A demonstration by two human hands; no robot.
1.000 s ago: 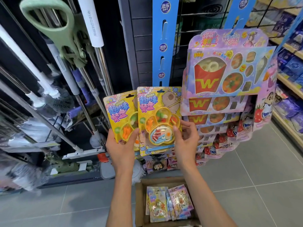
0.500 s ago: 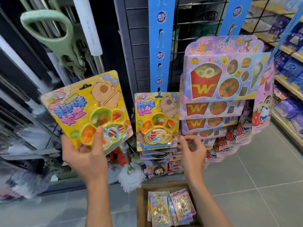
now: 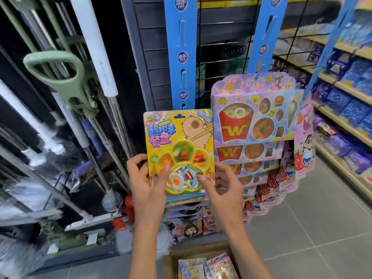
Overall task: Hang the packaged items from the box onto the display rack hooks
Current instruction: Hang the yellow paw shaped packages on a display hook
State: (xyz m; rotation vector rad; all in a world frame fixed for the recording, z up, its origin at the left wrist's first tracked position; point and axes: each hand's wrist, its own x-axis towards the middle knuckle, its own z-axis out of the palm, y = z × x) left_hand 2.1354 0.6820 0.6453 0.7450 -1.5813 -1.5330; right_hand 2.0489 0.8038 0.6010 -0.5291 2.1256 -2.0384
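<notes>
A yellow paw-tray candy package (image 3: pixel 179 137) is up against the lower end of the blue hanging strip (image 3: pixel 181 57). My left hand (image 3: pixel 148 186) grips its lower left edge, thumb on the clear blister and fingers behind. My right hand (image 3: pixel 222 188) is at the package's lower right corner, with loosely curled fingertips touching the blister. More packages (image 3: pixel 185 204) hang lower on the same strip, mostly hidden by the yellow one. The cardboard box (image 3: pixel 168 260) sits on the floor below my arms with several packaged items (image 3: pixel 194 268) inside.
A second blue strip (image 3: pixel 261 47) to the right carries fries-box candy packs (image 3: pixel 255 121) and pink packs (image 3: pixel 305 137). Mops and a green handle (image 3: pixel 58 73) fill the rack to the left. Store shelves (image 3: pixel 346 93) run along the right. Grey tiled floor (image 3: pixel 322 228) lies right of the box.
My left hand has swung its yellow package from the far left over to the blue strip, in front of the package hanging there. My right hand has risen to its lower right corner.
</notes>
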